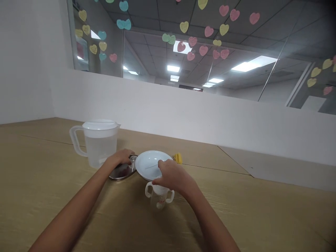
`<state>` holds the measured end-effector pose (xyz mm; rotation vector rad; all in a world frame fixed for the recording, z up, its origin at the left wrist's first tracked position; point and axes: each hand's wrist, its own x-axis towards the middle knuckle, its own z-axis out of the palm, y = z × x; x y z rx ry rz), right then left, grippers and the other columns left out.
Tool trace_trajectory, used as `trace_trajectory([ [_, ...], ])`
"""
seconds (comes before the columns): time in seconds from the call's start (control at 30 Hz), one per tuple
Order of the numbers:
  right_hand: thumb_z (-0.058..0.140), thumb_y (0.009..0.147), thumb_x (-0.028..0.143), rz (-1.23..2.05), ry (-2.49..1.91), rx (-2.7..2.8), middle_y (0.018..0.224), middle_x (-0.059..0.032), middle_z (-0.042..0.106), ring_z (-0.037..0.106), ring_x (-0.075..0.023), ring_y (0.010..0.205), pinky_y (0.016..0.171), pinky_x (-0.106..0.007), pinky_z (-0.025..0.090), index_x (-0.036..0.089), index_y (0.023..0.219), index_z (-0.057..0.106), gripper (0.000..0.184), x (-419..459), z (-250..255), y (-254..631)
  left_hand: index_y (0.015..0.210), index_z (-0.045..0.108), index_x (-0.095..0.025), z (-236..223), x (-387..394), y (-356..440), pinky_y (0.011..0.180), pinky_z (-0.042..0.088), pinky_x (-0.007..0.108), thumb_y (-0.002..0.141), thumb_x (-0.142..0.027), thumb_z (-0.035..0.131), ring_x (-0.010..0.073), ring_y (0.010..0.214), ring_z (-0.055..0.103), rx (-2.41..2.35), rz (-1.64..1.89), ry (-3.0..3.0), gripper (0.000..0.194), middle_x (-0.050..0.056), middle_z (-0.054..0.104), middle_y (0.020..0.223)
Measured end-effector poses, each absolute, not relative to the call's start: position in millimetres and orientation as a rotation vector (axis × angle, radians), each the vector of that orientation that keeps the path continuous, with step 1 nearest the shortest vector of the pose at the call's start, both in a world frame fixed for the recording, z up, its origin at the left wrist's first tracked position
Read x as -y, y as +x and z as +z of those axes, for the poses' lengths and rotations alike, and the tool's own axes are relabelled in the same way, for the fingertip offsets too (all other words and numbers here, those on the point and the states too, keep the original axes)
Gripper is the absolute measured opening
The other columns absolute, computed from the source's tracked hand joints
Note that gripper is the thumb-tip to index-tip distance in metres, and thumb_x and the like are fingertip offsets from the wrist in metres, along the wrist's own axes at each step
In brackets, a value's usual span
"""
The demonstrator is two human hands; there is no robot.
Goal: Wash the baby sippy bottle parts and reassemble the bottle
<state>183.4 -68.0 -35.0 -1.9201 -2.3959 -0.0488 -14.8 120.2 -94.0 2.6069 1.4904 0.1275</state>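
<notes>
My left hand (118, 157) curls over a small clear object (132, 161) standing at the edge of a round steel lid (122, 172). I cannot tell whether that object is a cup or a knob. My right hand (172, 174) hangs over the near rim of a white plate (150, 165), and its fingertips come down on the white top of a two-handled baby cup (159, 198). A fine thin line crosses the plate toward my right hand. A lidded plastic pitcher (98, 143) of clear liquid stands left of my left hand. A yellow brush head (177, 158) shows behind the plate.
Everything stands on a light wood-grain table (47, 164) with a seam across it. A low white wall (168, 112) runs along its far side. Above that, a glass panel (157, 45) carries heart-shaped paper notes and reflects ceiling lights.
</notes>
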Motion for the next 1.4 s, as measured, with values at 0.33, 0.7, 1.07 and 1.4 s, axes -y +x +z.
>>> trace_trajectory([
  [0.33,0.056,0.077,0.047,0.030,-1.947,2.323,0.093,-0.0123,0.066,0.061,-0.0227,0.083,0.061,-0.028,0.041,0.013,0.094,0.061,0.038,74,-21,193,0.090,0.066,-0.016,-89,-116,-16,0.064,0.041,0.028,0.064,-0.033,0.063,0.0250,0.081,0.061,-1.631,0.172,2.561,0.032,0.011,0.068,0.092],
  [0.7,0.052,0.080,0.048,0.110,-1.752,2.080,0.091,-0.0091,0.067,0.060,-0.0204,0.082,0.065,-0.028,0.041,0.017,0.105,0.059,0.040,85,-5,222,0.129,0.044,-0.020,4,-23,-3,0.090,0.041,0.030,0.081,-0.047,0.047,0.0229,0.109,0.053,-1.076,0.569,2.546,0.056,0.007,0.054,0.127],
  [1.07,0.063,0.075,0.037,0.235,-1.457,2.087,0.093,-0.0040,0.065,0.059,-0.0141,0.079,0.066,-0.026,0.043,0.020,0.114,0.054,0.044,86,-3,220,0.133,0.037,-0.028,5,19,33,0.088,0.042,0.029,0.079,-0.039,0.055,0.0193,0.106,0.054,-0.704,0.445,2.497,0.059,0.002,0.056,0.122],
  [1.4,0.067,0.070,0.030,0.218,-1.564,2.379,0.086,-0.0034,0.065,0.058,-0.0159,0.076,0.064,-0.025,0.041,0.019,0.100,0.063,0.032,79,-11,221,0.128,0.038,-0.025,-10,17,44,0.074,0.047,0.026,0.069,-0.032,0.065,0.0168,0.088,0.059,-0.695,0.254,2.508,0.065,0.003,0.059,0.102],
])
